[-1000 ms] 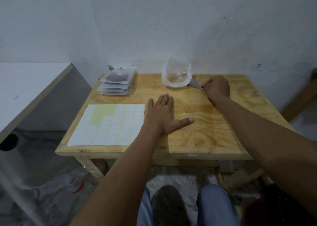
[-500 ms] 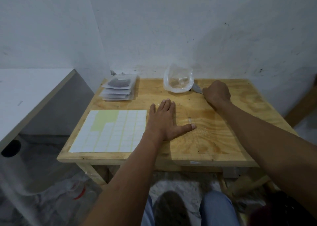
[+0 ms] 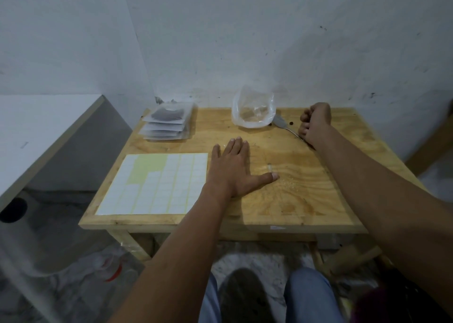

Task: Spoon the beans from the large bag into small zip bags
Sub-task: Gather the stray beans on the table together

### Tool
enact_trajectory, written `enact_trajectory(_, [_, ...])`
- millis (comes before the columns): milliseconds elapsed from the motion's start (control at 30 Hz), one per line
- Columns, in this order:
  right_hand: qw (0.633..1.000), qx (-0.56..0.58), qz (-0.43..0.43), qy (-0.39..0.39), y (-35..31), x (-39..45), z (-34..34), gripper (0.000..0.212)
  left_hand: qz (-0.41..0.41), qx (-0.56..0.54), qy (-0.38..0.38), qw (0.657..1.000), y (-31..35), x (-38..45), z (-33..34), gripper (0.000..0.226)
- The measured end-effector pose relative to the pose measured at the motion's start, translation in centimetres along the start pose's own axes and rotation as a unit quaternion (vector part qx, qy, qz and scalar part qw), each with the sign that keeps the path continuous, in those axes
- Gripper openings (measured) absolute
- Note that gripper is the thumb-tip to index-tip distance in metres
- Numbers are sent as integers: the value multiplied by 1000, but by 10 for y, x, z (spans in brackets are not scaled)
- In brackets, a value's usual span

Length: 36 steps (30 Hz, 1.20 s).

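Spoon (image 3: 285, 126) lies by my right hand (image 3: 315, 124) (fingers loosely curled, handle seemingly under them), bowl toward the large bag (image 3: 253, 108); left hand (image 3: 232, 168) flat, spread

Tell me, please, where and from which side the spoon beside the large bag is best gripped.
Probably the spoon is best gripped by its handle, from the right: its bowl lies flat against the large bag, while the handle slants toward the right hand, whose curled fingers are already at it.

Bare home workroom: scuffed white walls (image 3: 245, 40), plywood table (image 3: 306, 195).
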State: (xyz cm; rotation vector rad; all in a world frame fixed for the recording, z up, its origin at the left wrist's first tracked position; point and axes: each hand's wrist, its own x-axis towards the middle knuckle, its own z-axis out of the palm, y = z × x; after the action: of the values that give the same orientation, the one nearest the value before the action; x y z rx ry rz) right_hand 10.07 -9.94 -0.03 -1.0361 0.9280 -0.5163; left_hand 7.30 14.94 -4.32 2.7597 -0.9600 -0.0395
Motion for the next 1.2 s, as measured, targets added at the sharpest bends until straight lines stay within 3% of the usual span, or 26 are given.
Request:
enact_trajectory(67, [986,-145,-79,29,3,5,0,25,0,-2,1,1000,1,-1,-1,127])
enact_trajectory(133, [915,-345,-207,45,10,9,-3,38,-1,-2,0,1000,1,-1,-1,127])
enact_trajectory(200, [840,-462,-283,25,16,16,-8,30,-3,-1,0,1000,0,0,0,128])
enact_trajectory(300, [784,-531,-321,5,19,15,-11,19,-5,-1,-2,1000,0,0,0,127])
enact_trajectory(467, [758,-555,-343,0,18,15,-10,15,-6,-1,-3,1000,1,0,-1,126])
enact_trajectory(533, [744,-574,-342,14,19,16,-10,27,-6,2,-1,1000,1,0,0,126])
enact_trajectory(600, [770,-546,-328,27,19,11,-8,38,-5,0,0,1000,0,0,0,127])
enact_trajectory(667, [866,-421,-268,37,13,3,-2,35,-5,-1,2,1000,-1,1,1,128])
enact_trajectory(733, [960,-236,-148,31,4,-7,7,31,-3,1,2,1000,-1,1,1,128])
enact_trajectory(800, [993,-105,-45,-21,-1,-17,12,27,-2,1,4,1000,-1,1,2,129])
enact_trajectory(967, [982,31,87,-163,6,-22,12,31,-6,3,0,1000,0,0,0,128])
enact_trajectory(1033, [982,-4,79,-173,12,-22,14,33,-8,2,-1,1000,1,1,0,127])
enact_trajectory(1100, [971,-186,-52,-140,21,-19,16,30,-10,4,0,1000,1,1,0,127])
enact_trajectory(1200, [855,-428,-278,-91,36,-12,16,44,-9,5,1,1000,1,1,1,127])
